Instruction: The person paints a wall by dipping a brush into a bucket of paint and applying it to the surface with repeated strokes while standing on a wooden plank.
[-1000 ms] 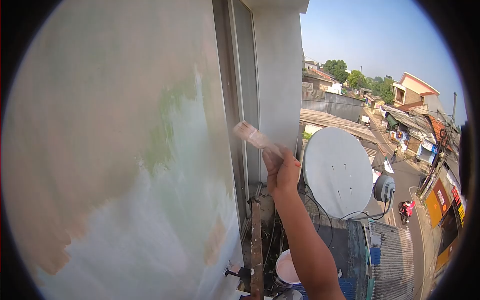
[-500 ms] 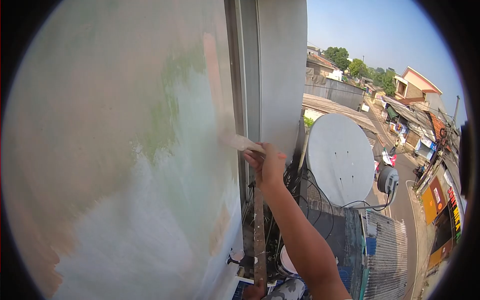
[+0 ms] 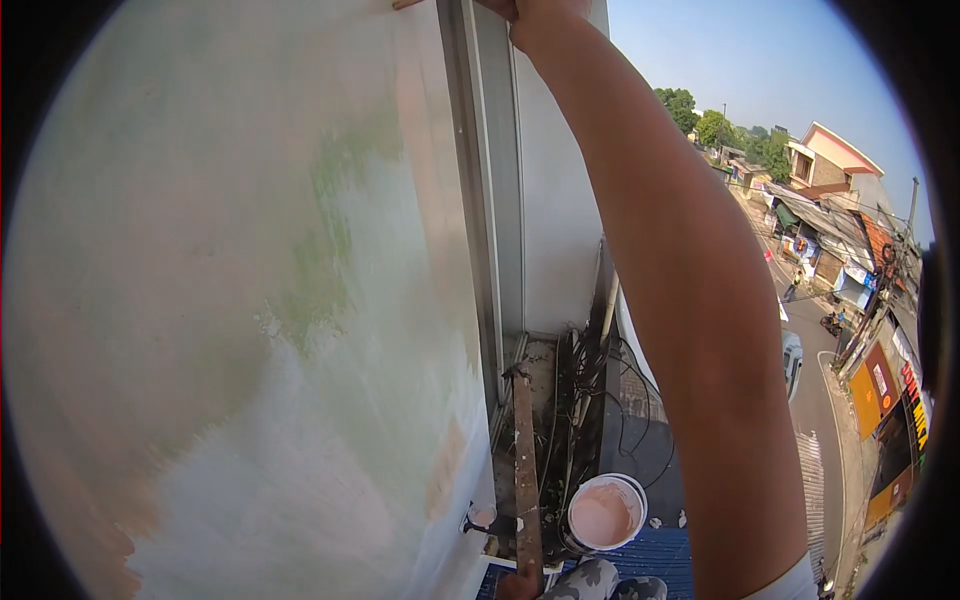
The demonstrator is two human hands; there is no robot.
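A large wall (image 3: pixel 380 250) on the left carries patchy pale green, white and pinkish paint, with a lighter pink strip along its right edge. My right hand (image 3: pixel 545 10) is raised to the top edge of the view, mostly cut off. The paintbrush it held a moment ago is largely out of frame; a small brown tip shows against the wall at the top. Low down, my left hand (image 3: pixel 517 585) is closed on a paint-spattered wooden plank (image 3: pixel 526 460). A white bucket of pink paint (image 3: pixel 605 513) stands below, right of the plank.
A grey metal panel (image 3: pixel 565 190) and frame run beside the wall. Black cables (image 3: pixel 635 400) hang over a ledge near the bucket. My arm mostly hides a satellite dish. Far below on the right lies a street (image 3: pixel 810 360) with shops and roofs.
My right hand has gone from mid-wall up to the top edge, carrying the paintbrush mostly out of view. The pink strip now reaches lower, and the paint bucket is plainly visible.
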